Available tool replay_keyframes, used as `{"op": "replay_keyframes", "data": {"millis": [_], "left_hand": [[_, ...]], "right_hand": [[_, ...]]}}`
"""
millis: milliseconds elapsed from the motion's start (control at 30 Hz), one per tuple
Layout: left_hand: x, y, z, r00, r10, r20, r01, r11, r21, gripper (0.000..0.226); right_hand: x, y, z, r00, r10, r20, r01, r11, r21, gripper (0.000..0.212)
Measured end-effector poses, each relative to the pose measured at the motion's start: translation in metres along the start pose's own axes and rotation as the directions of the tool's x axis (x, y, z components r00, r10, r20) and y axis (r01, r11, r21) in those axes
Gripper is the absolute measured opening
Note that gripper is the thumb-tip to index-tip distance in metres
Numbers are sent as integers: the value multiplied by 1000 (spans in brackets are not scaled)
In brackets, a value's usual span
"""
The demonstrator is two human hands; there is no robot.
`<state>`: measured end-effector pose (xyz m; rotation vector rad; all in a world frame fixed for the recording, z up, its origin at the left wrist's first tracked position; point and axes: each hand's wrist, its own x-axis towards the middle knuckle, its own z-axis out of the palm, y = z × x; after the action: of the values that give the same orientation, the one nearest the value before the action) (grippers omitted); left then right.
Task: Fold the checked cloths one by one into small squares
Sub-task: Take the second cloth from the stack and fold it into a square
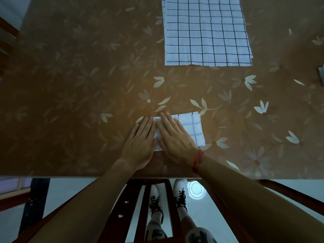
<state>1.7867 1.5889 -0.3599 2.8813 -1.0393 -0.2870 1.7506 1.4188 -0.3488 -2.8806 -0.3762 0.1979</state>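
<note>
White checked cloth (191, 128), folded small, lies under flat fingers: right hand (175, 135) spread on it, left hand (142, 139) at its edge, neither gripping; should press the crease outward and square the corners before reaching for the stack (206, 32) beyond the fingertips.

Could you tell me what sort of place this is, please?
Probably a home dining area: a table with a leaf-patterned cover, a wooden chair at its near edge, a glossy pale floor.

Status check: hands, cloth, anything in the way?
Left hand open, flat at left edge of folded cloth. Right hand open, flat on it. Unfolded stack lies apart, far side. Nothing blocking.
</note>
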Motion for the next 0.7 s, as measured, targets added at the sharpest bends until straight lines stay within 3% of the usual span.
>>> {"op": "replay_keyframes", "data": {"millis": [300, 700], "left_hand": [[-3, -1, 3, 999, 18, -30, -17, 999, 49, 60], [-3, 1, -1, 1000, 6, -14, -5, 998, 58, 60]], "right_hand": [[3, 9, 17, 999, 9, 41, -7, 998, -66, 64], [-38, 72, -3, 979, 169, 113, -149, 974, -169, 82]]}}
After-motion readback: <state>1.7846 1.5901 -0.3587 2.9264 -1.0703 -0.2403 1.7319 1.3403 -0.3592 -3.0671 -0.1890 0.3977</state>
